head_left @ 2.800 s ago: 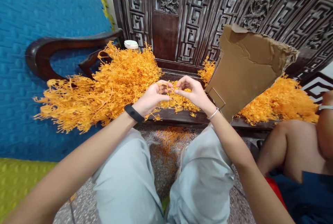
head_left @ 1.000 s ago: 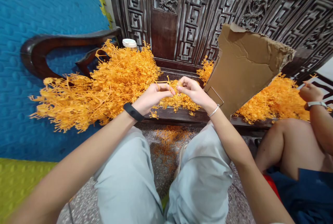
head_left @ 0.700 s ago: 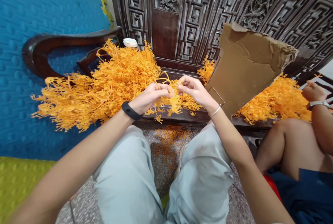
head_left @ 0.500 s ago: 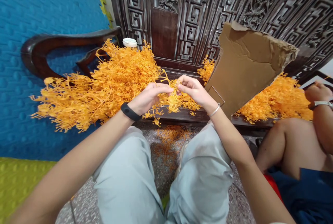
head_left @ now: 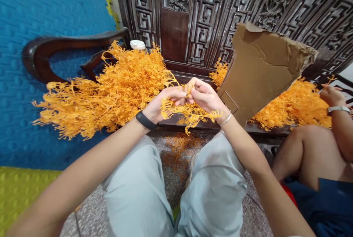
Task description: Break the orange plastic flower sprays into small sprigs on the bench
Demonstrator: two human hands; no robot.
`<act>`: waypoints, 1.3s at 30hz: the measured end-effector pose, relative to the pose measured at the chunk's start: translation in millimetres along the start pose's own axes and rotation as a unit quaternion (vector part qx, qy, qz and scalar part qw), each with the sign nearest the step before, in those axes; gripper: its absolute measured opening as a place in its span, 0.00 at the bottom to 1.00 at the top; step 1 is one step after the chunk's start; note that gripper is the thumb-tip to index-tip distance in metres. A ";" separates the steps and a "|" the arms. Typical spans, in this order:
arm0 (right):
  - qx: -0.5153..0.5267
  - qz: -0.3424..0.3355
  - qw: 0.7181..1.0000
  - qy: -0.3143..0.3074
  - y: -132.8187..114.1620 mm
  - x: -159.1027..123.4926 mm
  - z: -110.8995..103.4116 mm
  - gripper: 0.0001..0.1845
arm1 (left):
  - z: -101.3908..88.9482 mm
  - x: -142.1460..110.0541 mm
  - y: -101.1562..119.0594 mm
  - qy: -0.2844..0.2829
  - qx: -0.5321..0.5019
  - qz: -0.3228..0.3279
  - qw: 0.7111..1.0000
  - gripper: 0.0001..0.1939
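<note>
Between my fingertips is a branching orange plastic sprig [head_left: 194,117], its thin stems and curled tips hanging below both hands. My left hand [head_left: 169,99], with a black band at the wrist, pinches it from the left. My right hand [head_left: 203,93], with a silver bangle, pinches it from the right, the fingertips of both hands almost touching. One curved stem of the sprig rises above my left fingers. Just left of my left hand lies a large heap of orange plastic sprigs [head_left: 124,86] on the dark wooden bench. My fingers hide the exact joint being held.
A bent sheet of cardboard [head_left: 261,68] stands on the bench at my right. Beyond it lies another orange heap [head_left: 295,108], near a co-worker's hand [head_left: 333,95]. A white-lidded container [head_left: 137,45] stands behind the left heap. Orange scraps [head_left: 180,145] litter the floor below.
My hands have come together, the left moving right toward the right hand. The sprig now hangs lower and wider beneath both. The co-worker's hand has shifted and shows a small orange piece.
</note>
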State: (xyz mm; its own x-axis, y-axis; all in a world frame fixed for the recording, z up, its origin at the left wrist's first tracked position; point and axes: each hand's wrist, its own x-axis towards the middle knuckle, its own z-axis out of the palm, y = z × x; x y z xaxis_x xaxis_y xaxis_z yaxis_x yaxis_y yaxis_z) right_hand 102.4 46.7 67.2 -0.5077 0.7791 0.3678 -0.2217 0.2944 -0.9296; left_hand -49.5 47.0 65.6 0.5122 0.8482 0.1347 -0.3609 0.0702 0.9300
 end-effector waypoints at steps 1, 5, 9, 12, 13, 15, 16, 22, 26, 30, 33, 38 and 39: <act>0.008 0.000 1.000 0.011 0.5 -0.2 0.9 0.20 | 1.1 0.4 0.5 -0.003 -0.011 0.004 1.000 0.17; 0.056 -0.012 0.998 0.035 4.0 -1.1 3.8 0.19 | 1.6 1.2 1.6 -0.024 -0.030 0.017 0.999 0.15; 0.086 -0.030 0.994 0.059 6.5 -0.7 7.7 0.20 | 0.8 0.6 1.1 -0.011 -0.031 0.034 0.999 0.16; 0.085 -0.032 0.993 0.078 8.4 0.3 11.8 0.21 | 1.3 0.6 0.3 -0.005 -0.036 0.041 0.999 0.16; 0.080 -0.030 0.993 0.084 9.1 0.7 13.0 0.22 | 1.4 0.6 0.4 -0.004 -0.034 0.040 0.999 0.16; 0.068 -0.029 0.992 0.104 9.6 1.4 14.0 0.21 | 1.1 -0.5 2.4 -0.007 -0.027 0.039 0.999 0.17; 0.060 -0.034 0.991 0.118 9.0 1.7 13.2 0.21 | 0.8 -1.9 4.7 -0.009 -0.033 0.047 0.998 0.18; -0.030 -0.114 0.973 0.201 -4.8 2.4 -14.9 0.17 | 0.0 -19.1 28.5 -0.054 -0.123 0.155 0.979 0.29; -0.074 -0.103 0.964 0.232 2.8 8.1 -45.8 0.14 | -1.7 -20.7 27.6 -0.085 -0.017 0.098 0.991 0.25; -0.107 -0.039 0.961 0.254 31.1 13.7 -73.8 0.16 | -6.4 -12.4 13.6 -0.094 0.084 0.038 0.991 0.15; -0.145 0.010 0.946 0.289 53.9 13.9 -92.1 0.14 | -10.6 -8.0 5.9 -0.096 0.113 0.000 0.989 0.07; -0.279 0.096 0.890 0.347 86.2 14.5 -122.8 0.09 | -18.3 -5.4 1.3 -0.076 0.098 -0.043 0.991 0.07; -0.318 0.112 0.870 0.360 91.8 15.1 -128.5 0.09 | -19.7 -4.9 0.6 -0.065 0.099 -0.043 0.992 0.06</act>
State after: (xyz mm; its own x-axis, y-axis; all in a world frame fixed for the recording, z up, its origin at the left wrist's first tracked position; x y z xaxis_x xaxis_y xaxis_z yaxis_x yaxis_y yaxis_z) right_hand 181.3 156.6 -15.6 0.2256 0.9334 0.2790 0.4382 0.1586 -0.8848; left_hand -67.6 53.3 58.8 0.6353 0.7678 0.0827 -0.1577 0.0241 0.9872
